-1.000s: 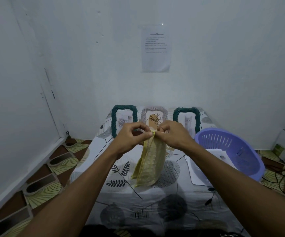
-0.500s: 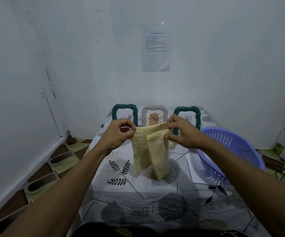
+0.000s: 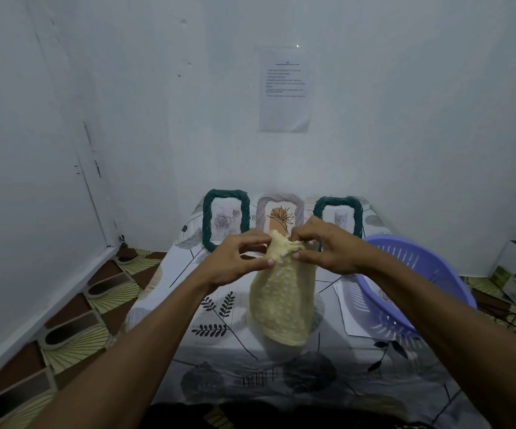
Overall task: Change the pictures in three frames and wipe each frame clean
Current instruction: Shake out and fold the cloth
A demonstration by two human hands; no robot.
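**Cloth in hand, frames not yet touched**

All three frames stand in a row against the wall at the far edge of the patterned bedsheet (image 3: 219, 351): a green frame (image 3: 207, 224) with a rose print on the left, a pale frame (image 3: 261, 209) with a plant drawing in the middle, and a second green frame (image 3: 358, 218) with a cat picture on the right. Each one holds a picture, but nothing shows whether these are the new prints or the old ones. Loose printed sheets (image 3: 348, 311) lie under the edge of the purple basket (image 3: 436, 274), so the swap may be wholly ahead. No frame is being wiped or opened, and I judge the task to be at or near its start, with the cloth being readied.

The yellow cloth (image 3: 281, 301) hangs in the air in front of the middle frame, clear of the sheet below. It is soft, bumpy in texture and bunched at the top, and it falls in a loose fold. Its lower end is blurred, so its full shape is hard to read.

The left hand (image 3: 235, 261) and the right hand (image 3: 331, 249) are close together, each pinching the gathered top edge between thumb and curled fingers.
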